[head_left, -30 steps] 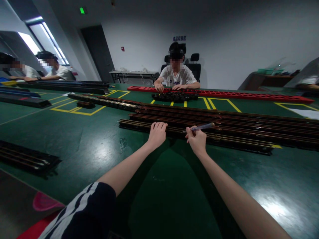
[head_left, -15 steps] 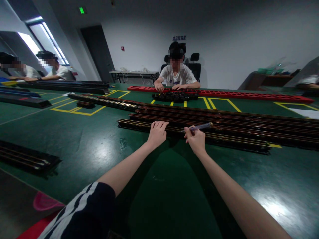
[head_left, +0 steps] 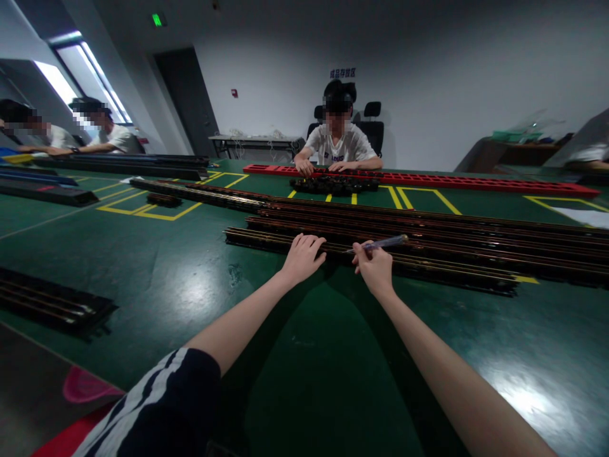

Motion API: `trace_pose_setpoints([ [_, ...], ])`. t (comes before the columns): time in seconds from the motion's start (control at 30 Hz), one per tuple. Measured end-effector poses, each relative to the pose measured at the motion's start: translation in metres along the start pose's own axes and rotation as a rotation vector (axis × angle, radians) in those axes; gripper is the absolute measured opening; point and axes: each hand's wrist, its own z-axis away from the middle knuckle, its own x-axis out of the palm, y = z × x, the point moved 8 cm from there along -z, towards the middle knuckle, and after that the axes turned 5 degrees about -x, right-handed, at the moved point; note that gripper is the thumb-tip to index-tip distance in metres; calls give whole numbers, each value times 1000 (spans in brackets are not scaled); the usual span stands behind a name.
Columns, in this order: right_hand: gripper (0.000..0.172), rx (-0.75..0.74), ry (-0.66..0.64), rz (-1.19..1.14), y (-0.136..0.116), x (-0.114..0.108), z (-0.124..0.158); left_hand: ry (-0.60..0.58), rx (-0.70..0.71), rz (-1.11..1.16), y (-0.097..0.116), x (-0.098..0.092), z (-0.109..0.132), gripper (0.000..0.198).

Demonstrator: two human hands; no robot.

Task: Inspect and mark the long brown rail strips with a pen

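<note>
A long dark rail (head_left: 457, 271) with brass-coloured strips lies across the table in front of me. My left hand (head_left: 302, 259) rests on this nearest rail, palm down with the fingers apart. Just to its right, my right hand (head_left: 375, 270) is closed around a slim screwdriver (head_left: 389, 242) with a clear purplish handle. The tool's thin tip points left and down at the rail, between my two hands. Whether the tip touches the rail is too small to tell.
More long dark rails (head_left: 476, 235) lie behind the nearest one. A short rail piece (head_left: 52, 301) is at the left edge of the green table (head_left: 166, 273). Across from me a person (head_left: 337, 143) works over dark parts (head_left: 333, 185) beside a red slotted bar (head_left: 476, 182).
My left hand has slid slightly to the right along the rail, and its thumb now shows more apart from the fingers. My right hand and the screwdriver have barely moved.
</note>
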Motion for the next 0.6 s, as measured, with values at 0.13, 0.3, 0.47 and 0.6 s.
trace_pose_setpoints([
  [0.13, 56, -5, -1, -6, 0, 0, 0, 12, 6, -11, 0, 0, 0, 33],
  [0.3, 56, -12, 1, -7, 3, 0, -1, 32, 7, -39, 0, 2, -1, 31],
  [0.47, 55, -18, 1, -14, 6, 1, -1, 52, 11, -74, 2, 2, 0, 31],
  [0.6, 54, -18, -6, -17, 4, 1, -1, 47, 9, -83, 2, 2, 1, 31],
])
